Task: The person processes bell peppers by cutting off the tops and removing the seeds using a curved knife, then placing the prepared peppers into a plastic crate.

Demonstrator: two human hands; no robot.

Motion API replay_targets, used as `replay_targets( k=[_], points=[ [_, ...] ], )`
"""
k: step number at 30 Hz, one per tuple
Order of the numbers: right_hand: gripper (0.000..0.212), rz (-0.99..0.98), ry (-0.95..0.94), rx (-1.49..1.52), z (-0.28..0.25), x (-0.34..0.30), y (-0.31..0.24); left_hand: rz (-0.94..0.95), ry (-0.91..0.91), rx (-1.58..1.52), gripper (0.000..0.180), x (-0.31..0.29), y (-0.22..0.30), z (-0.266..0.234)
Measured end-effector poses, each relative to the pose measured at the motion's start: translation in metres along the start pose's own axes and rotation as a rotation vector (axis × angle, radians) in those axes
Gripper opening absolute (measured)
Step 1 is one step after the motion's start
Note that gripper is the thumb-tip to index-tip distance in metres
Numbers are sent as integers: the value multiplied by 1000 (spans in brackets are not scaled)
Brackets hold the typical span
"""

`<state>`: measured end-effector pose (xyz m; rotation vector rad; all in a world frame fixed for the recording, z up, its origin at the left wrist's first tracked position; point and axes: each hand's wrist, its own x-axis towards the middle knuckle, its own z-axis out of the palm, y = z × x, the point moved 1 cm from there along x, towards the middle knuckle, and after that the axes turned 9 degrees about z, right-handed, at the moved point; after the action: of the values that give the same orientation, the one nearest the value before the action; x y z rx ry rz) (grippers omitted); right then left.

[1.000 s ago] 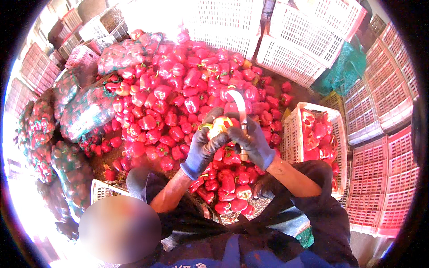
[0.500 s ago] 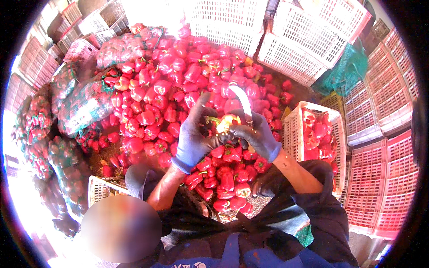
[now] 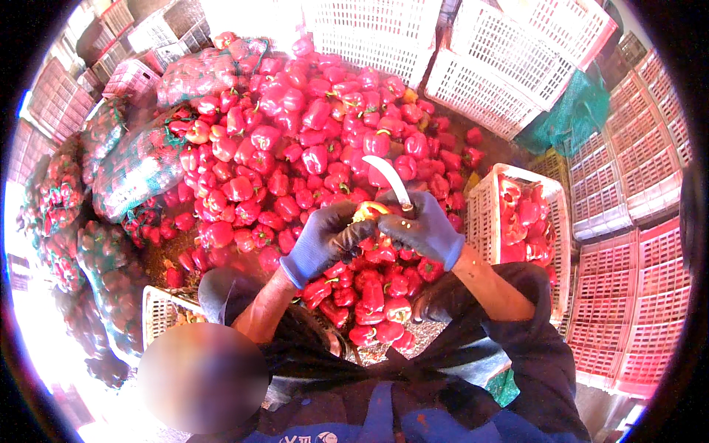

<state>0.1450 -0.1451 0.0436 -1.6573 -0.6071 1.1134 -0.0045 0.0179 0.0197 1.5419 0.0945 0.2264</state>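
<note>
In blue gloves with dark palms, my two hands meet above the heap of red bell peppers. My left hand (image 3: 329,238) is closed around a bell pepper (image 3: 371,210), of which only a yellow-orange part shows between the hands. My right hand (image 3: 427,227) grips a knife (image 3: 390,177), its handle hidden in the fist. The pale, curved blade points up and to the left, past the pepper. The right fingertips are close to the pepper; whether they touch it I cannot tell. Below the hands, more red bell peppers (image 3: 373,292) lie between my legs.
At my right stands a white crate (image 3: 481,221) holding cut red peppers (image 3: 526,221). Mesh sacks (image 3: 140,173) of peppers line the left side. Stacked crates (image 3: 491,92) rise at the back and right, with a green net (image 3: 572,111) hanging there. Another crate (image 3: 156,314) sits by my left knee.
My left hand's raised, spread fingers have folded down around the pepper, and its pale inside shows less. The knife blade has tipped left and lower.
</note>
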Motion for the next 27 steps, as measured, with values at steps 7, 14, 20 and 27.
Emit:
replay_targets(
  k=[7,14,20,27],
  points=[
    [41,-339,276,-464,1,14,16,24,117,-191,51,0,-39,17],
    [44,-534,292,-540,-1,6,12,-73,121,-152,54,6,-28,19],
    [41,-592,309,-655,7,0,9,-74,91,-102,50,3,-27,10],
    [36,-583,396,-700,17,10,21,122,273,48,32,5,-49,18]
  ],
)
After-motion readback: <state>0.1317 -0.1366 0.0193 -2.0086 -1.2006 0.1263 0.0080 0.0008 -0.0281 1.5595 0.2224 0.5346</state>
